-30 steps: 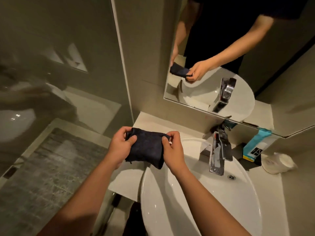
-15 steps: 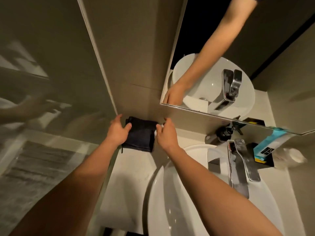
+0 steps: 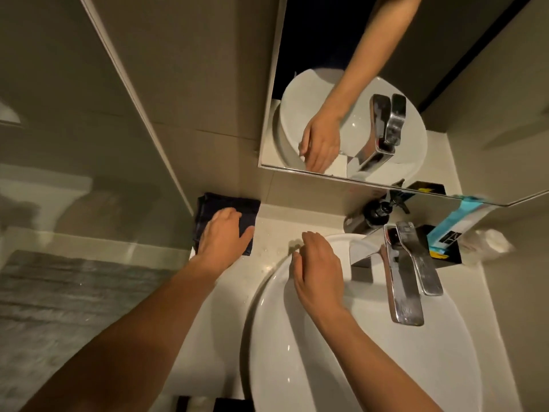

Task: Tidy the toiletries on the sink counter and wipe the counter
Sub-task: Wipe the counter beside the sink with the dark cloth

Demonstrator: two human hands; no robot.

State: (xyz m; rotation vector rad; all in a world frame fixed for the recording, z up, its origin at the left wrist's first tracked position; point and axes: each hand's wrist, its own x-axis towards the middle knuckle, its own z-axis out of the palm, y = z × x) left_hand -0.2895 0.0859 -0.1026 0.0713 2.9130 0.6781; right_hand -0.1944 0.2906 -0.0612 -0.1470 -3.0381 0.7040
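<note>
L hand point(image 3: 223, 237) lies flat, fingers spread, on dark folded cloth point(image 3: 217, 203) at counter point(image 3: 208, 292) back corner. R hand point(image 3: 319, 264) loose, grasping nothing, on basin rim point(image 3: 267, 292), w/ faucet point(image 3: 404, 281) to its right.

Dark cloth point(image 3: 227, 203): soft, matt, folded fabric, stitched edge visible. Worktop point(image 3: 267, 227): pale, smooth, stone-like, slight sheen, few water drops. Basin point(image 3: 326, 367): white ceramic, glossy, bright highlights. Tap point(image 3: 405, 281): polished chrome metal, mirror-bright, water-spotted. Pump bottle point(image 3: 377, 214): dark glossy plastic. Mirror point(image 3: 445, 84): clear glass, thin metal edge. Wall tiles point(image 3: 193, 69): smooth, satin beige. Floor point(image 3: 59, 292): grey, rough, streaked texture.
</note>
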